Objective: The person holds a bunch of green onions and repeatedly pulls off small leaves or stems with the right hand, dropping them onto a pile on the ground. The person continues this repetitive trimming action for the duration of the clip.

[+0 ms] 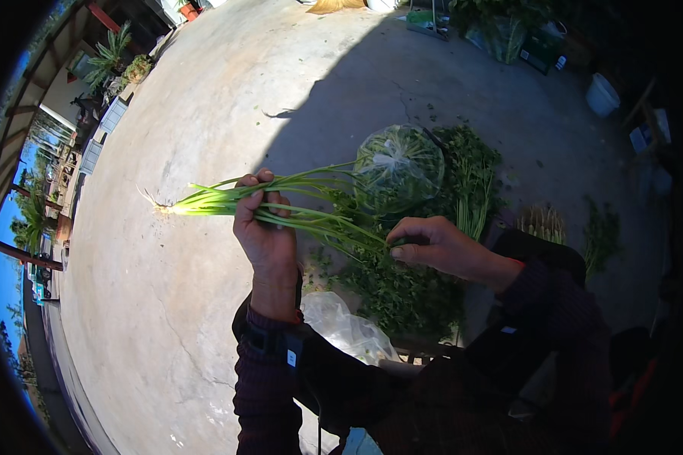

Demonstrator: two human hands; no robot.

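My left hand [267, 227] is closed around the stalks of a leafy green herb plant [210, 202], whose pale roots point left and whose leaves spread to the right. At the leafy end is my right hand [438, 247], thumb and forefinger curled together at a stem; whether they pinch it is hard to tell. Just beyond the leaves stands a clear plastic bag [401, 165] full of greens. A loose heap of leafy greens [407, 301] lies below my hands, and a bundle of herbs [469, 182] lies right of the bag.
A crumpled clear plastic bag [344, 327] lies near my left forearm. To the right are a bunch with roots [540, 223] and more greens [600, 236] on the concrete floor [165, 284]. A white bucket [603, 95] and a green crate [538, 51] stand farther off.
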